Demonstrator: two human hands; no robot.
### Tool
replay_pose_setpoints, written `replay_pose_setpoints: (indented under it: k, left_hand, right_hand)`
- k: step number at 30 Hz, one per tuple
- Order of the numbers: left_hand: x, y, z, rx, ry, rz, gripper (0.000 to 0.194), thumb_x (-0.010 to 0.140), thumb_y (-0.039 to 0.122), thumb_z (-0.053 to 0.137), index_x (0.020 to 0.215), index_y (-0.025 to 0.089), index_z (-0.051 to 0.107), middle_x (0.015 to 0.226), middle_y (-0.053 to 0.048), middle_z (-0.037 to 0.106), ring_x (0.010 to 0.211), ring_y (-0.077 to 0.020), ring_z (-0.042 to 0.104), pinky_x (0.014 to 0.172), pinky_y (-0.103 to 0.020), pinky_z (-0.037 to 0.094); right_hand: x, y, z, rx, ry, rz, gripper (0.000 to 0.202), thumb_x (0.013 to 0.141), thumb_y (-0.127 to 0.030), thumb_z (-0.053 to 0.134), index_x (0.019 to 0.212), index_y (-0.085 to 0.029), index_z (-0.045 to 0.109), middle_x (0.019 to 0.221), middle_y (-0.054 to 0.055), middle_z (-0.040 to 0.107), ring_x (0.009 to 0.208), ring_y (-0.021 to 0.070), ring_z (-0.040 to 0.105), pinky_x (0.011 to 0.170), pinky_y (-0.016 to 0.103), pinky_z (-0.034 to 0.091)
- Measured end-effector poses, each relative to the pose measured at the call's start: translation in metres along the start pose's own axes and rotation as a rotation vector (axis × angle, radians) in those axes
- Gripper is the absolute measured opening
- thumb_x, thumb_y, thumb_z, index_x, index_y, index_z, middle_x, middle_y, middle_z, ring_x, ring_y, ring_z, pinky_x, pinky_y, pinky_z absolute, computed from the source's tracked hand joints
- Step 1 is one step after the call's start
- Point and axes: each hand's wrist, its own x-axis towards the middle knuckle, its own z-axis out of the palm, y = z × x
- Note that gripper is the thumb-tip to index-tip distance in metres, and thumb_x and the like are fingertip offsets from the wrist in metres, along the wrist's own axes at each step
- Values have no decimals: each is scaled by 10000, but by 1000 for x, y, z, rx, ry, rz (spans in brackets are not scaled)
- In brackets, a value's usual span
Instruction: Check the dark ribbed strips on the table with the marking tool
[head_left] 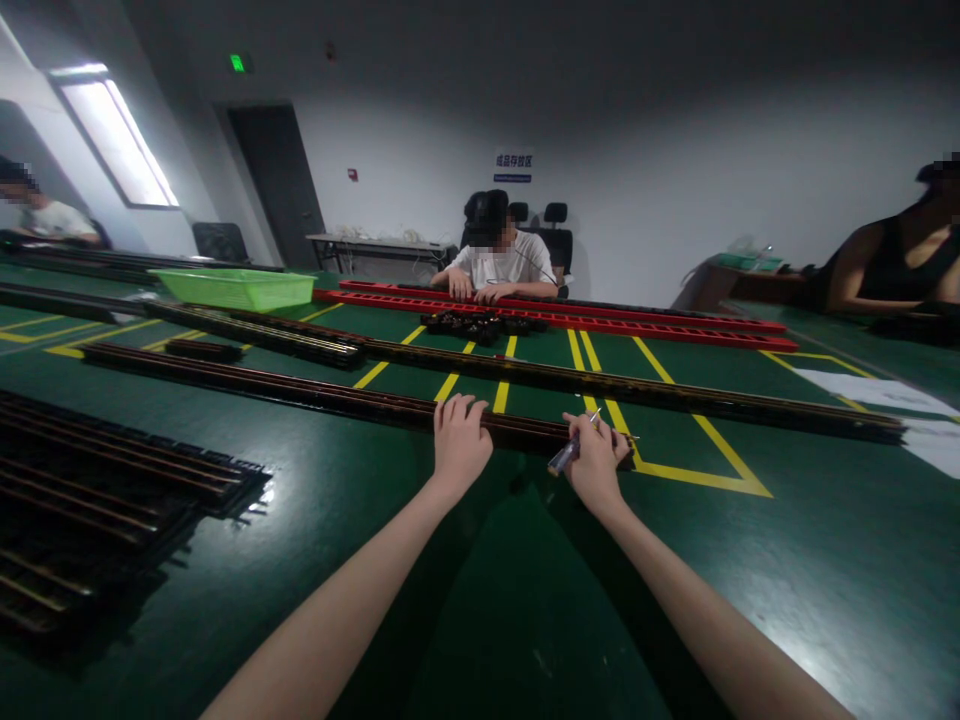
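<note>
A long dark rail (337, 397) with thin copper-coloured strips lies across the green table in front of me. My left hand (459, 440) rests on the rail, its fingers bent over the far edge. Near the rail's right end is my right hand (596, 455), closed around a small screwdriver-like tool (564, 456) with a translucent handle and a thin metal tip. Fingers of my right hand also touch the rail's end. A second long dark rail (637, 387) lies just beyond, apart from both hands.
Stacked dark rails (112, 500) fill the left foreground. Farther back are a green basket (238, 290), red racks (637, 325) and a pile of dark parts (476, 326). One person sits opposite; others sit left and right. Papers (874, 388) lie at the right.
</note>
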Motion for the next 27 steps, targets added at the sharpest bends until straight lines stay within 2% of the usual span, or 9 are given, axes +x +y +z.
replay_pose_setpoints:
  k: [4, 8, 12, 15, 21, 27]
  left_hand:
    - [-1, 0, 0, 28, -23, 11, 398, 793, 98, 428, 1140, 172, 608, 1246, -97, 571, 1264, -260, 431, 1119, -517, 257]
    - [-2, 1, -1, 43, -45, 30, 402, 798, 93, 423, 1148, 169, 604, 1250, -101, 574, 1265, -266, 434, 1118, -527, 257]
    - [-2, 1, -1, 37, -51, 33, 402, 800, 96, 421, 1151, 166, 604, 1236, -97, 585, 1252, -267, 448, 1123, -526, 249]
    - [-1, 0, 1, 29, -40, 40, 398, 798, 94, 425, 1142, 182, 606, 1219, -91, 597, 1242, -267, 458, 1118, -536, 255]
    - [-2, 0, 0, 54, 1, 36, 401, 797, 99, 445, 1160, 177, 599, 1270, -107, 558, 1310, -296, 377, 1096, -545, 296]
    - [-2, 1, 1, 69, 12, 58, 407, 802, 93, 440, 1170, 165, 597, 1261, -117, 564, 1316, -306, 360, 1091, -548, 303]
  right_hand:
    - [1, 7, 1, -28, 7, -67, 279, 570, -24, 452, 763, -223, 419, 1134, 106, 653, 1223, 313, 439, 943, 493, 263]
    - [1, 10, 3, -9, -43, -178, 161, 661, -138, 508, 788, -217, 447, 1181, 141, 620, 1231, 316, 441, 975, 488, 270]
    - [1, 14, 9, -78, -51, -210, 69, 761, -222, 479, 826, -202, 493, 1120, 152, 630, 1243, 321, 434, 1013, 512, 247]
    - [1, 14, 10, -88, -76, -202, 156, 791, -244, 457, 922, -193, 525, 1029, 132, 643, 1240, 321, 441, 1013, 536, 249]
    - [-1, -2, 2, -32, -103, -179, 383, 701, -68, 410, 1055, -172, 513, 1060, 132, 628, 1260, 297, 431, 1052, 560, 216]
    - [-2, -2, 1, -27, -41, -167, 328, 633, 25, 367, 841, -193, 495, 1045, 141, 645, 1217, 287, 487, 1096, 552, 178]
